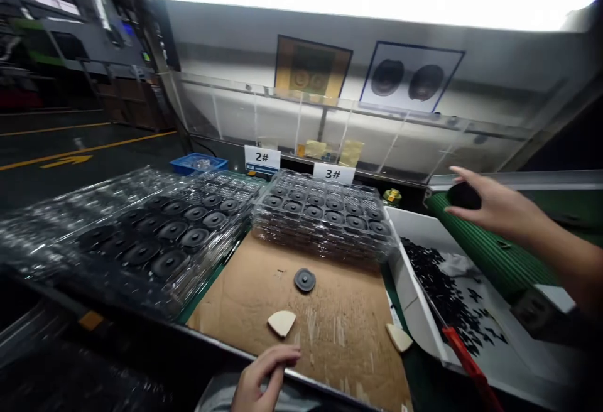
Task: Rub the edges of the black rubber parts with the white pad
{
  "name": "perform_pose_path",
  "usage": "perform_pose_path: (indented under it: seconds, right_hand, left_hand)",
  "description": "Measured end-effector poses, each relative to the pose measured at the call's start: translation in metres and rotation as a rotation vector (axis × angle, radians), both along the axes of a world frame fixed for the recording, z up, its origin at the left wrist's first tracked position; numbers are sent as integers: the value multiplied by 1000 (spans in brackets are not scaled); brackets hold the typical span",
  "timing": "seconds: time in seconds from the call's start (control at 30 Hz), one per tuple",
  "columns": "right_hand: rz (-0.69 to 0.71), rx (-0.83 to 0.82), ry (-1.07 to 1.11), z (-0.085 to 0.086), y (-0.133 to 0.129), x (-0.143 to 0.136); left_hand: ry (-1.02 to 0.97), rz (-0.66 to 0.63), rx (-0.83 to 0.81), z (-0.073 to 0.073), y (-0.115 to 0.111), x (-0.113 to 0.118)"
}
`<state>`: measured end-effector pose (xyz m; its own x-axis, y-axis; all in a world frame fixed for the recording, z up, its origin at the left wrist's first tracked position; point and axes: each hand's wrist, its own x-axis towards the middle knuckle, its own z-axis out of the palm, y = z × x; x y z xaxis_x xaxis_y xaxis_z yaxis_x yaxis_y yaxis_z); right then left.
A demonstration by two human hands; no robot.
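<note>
My right hand [492,201] is raised over the green ribbed conveyor belt at the right. Its thumb and fingers curve around a dark round part [464,196], whose details are too dark to make out. My left hand [264,379] rests at the near edge of the cardboard sheet [339,349], fingers loosely bent and thumb apart, with nothing visible in it. Beyond it on the cardboard lie a cream wedge-shaped piece [281,323] and a black round disc [305,280] with a central knob. Another cream wedge [399,338] lies at the cardboard's right edge.
Stacked clear plastic trays [325,236] of black discs stand behind the cardboard. More filled trays [188,223] are at the left, near a blue bin [198,163]. At the right, a white box [414,311] holds black scraps and a red-handled tool [466,355]. The green conveyor [475,252] runs beside it.
</note>
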<state>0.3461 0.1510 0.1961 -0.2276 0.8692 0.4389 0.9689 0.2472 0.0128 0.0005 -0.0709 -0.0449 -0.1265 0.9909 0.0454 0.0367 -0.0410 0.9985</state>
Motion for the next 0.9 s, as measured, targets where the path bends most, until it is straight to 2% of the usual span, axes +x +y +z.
perform_pose_path:
  seconds: [0.07,0.1,0.13,0.2,0.23,0.27,0.37,0.47,0.57,0.73,0.83,0.9]
  right_hand:
    - [239,-124,12,-31,-40,-47]
    - [435,-220,91,-51,-63,-71]
    - [575,-291,176,-73,-88,-95]
    - [792,-458,264,-117,-131,-135]
    - [847,-564,308,-137,-148,-150]
    - [900,-605,382,-156,-160,-162]
    - [866,-710,556,-201,-177,-181]
    - [797,-733,555,-230,-178,-193]
    - [727,-647,476,-247,-173,-207]
    - [423,-478,335,-282,-144,-226]
    - [408,-518,335,-300,-126,-233]
    - [403,-544,352,-302,-118,-237]
  left_hand:
    - [-192,-56,-113,14,1,-1]
    - [-308,-92,-139,20,1,0]
    - [-419,-133,-141,24,1,2]
    - [-602,-217,-91,27,1,7]
    - [-663,-258,-66,26,0,9]
    - [-710,-294,-60,24,-1,9]
    - [-802,-376,-163,11,-5,5]
    - [-881,-305,-294,-1,-11,-8]
    - [-1011,-158,-386,-6,-14,-28]
    - [-1154,70,-448,-7,-9,-67]
    - [-1191,116,-432,-8,-2,-85]
    - [-1219,118,-439,-9,4,-91]
